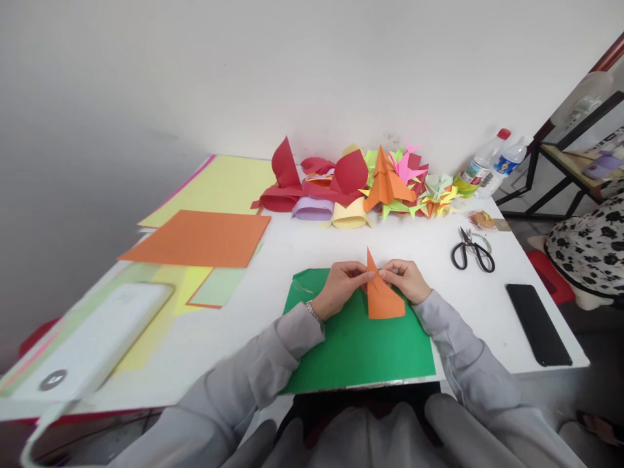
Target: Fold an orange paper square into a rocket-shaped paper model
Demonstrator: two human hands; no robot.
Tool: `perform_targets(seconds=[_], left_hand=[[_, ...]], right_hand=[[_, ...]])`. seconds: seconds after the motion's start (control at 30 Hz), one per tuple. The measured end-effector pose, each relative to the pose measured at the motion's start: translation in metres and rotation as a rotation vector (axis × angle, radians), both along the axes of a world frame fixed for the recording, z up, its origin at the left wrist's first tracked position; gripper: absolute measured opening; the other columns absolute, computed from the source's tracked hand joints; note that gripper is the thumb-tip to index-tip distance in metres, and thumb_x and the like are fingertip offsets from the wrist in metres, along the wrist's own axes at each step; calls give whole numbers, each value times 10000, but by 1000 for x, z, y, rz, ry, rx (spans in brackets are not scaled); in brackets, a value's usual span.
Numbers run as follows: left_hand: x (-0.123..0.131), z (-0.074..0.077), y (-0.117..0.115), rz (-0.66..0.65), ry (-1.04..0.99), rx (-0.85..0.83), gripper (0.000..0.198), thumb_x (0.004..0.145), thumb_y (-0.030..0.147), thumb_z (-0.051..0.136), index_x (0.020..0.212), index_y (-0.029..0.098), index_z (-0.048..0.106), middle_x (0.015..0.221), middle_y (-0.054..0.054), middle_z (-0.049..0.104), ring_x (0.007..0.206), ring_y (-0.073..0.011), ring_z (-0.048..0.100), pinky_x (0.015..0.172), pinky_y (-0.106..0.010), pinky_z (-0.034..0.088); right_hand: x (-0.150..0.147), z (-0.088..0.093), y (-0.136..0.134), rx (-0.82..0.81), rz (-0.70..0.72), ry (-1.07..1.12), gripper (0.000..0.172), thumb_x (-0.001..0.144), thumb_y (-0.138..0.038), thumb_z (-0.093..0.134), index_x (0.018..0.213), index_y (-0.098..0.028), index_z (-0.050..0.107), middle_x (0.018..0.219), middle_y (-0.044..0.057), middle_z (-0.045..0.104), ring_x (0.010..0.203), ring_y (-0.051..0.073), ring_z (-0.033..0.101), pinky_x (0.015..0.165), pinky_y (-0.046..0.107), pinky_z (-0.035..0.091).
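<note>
A folded piece of orange paper (384, 304) with a pointed top stands between my hands, over a green sheet (361, 354). My left hand (344, 285) pinches its left side near the middle, thumb in front. From the right, my right hand (405, 279) grips the same paper with thumb and fingertips, close to the left thumb. Both hands are closed, and the fingers behind the paper are partly hidden. The green sheet lies at the table's front edge under the hands.
Folded paper shapes, among them an orange paper plane (385, 182) and red pieces (283, 188), line the wall. Black-handled scissors (472, 252), a black phone (539, 325) and plastic bottles (487, 162) are right. Orange sheets (199, 237) and a white device (97, 338) are left. Someone in patterned cloth (589, 240) sits right.
</note>
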State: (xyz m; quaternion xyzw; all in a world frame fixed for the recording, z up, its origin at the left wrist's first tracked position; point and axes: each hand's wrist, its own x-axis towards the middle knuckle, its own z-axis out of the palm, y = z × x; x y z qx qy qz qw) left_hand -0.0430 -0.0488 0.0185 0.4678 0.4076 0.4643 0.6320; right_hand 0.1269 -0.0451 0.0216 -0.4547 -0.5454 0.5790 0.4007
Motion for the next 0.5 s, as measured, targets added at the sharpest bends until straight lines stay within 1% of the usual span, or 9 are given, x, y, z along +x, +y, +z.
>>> perform_targets(seconds=[0.07,0.13,0.3,0.37,0.5], left_hand=[[0,1,0,20,1,4,216,593,330,784,606,138,686,558,-7,640,492,-109,535,501,-239,453],[0,1,0,23,9,10,213,592,322,786,605,137,681,563,-5,635,500,-107,532,505,-236,451],[0,4,0,-45,14,7,236,602,342,778,656,131,688,590,-8,636,532,-106,537,520,-227,437],[0,4,-1,-50,32,26,250,603,355,776,658,128,689,588,-11,633,538,-106,532,522,-225,424],[0,2,0,-14,44,56,261,617,369,767,631,125,678,570,-10,621,527,-100,509,517,-225,397]], right_hand=[[0,0,-1,-23,34,-8,349,605,-500,745,654,-173,633,530,-22,608,464,99,497,463,230,378],[1,-1,-1,-34,64,-26,358,596,-493,755,653,-165,623,505,-34,582,436,83,458,440,217,334],[1,-2,-2,3,87,-63,373,609,-505,737,614,-163,587,439,-66,474,403,58,334,421,214,226],[0,-2,-1,10,97,-75,381,613,-516,728,611,-166,577,439,-71,448,410,58,314,427,218,205],[0,0,-2,40,142,-110,391,659,-547,676,639,-170,571,467,-70,419,437,64,294,443,228,187]])
